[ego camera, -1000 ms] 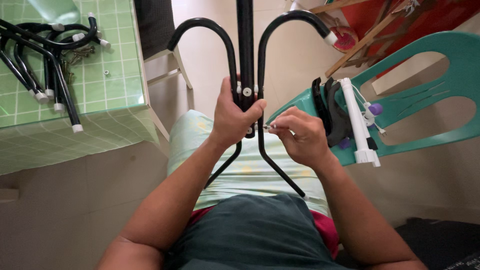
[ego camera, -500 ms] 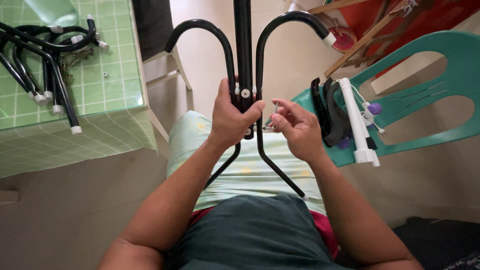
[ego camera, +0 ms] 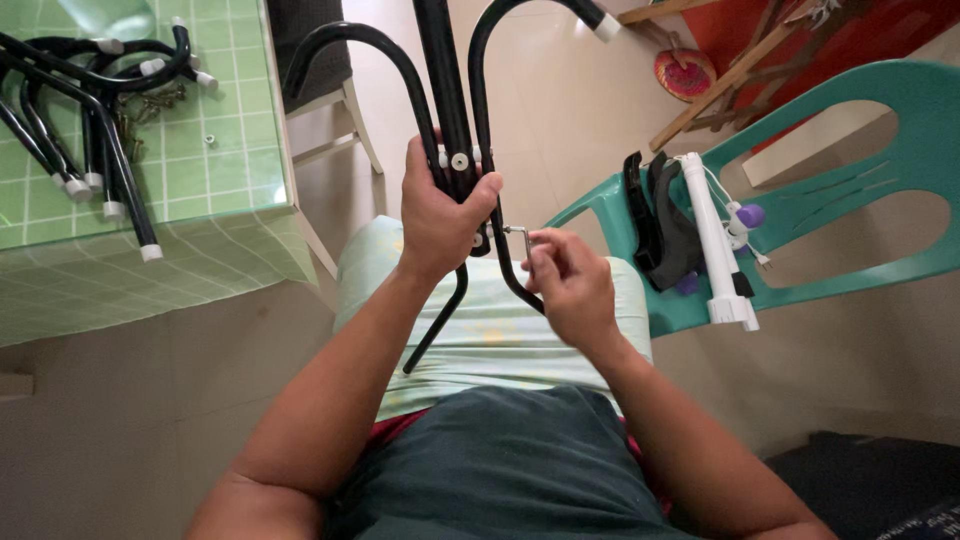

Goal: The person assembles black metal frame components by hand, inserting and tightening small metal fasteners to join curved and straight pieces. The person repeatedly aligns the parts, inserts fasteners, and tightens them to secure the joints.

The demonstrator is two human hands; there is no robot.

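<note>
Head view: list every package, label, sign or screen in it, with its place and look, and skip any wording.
None can be made out: no package, label, sign or screen shows.
What is there is bare hardware: the left hand grips a black pole with curved hooks, the right hand holds a small bent key, spare hooks lie on the green table, and a teal chair carries unmarked parts.

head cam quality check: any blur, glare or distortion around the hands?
Head view: soft, even daylight, no hard shadows; left hand on the black metal pole with curved hooks and right hand on the small L-shaped hex key are reasonably sharp; mild sheen on the green checked glass tabletop; wide-angle bending at the edges.
</note>
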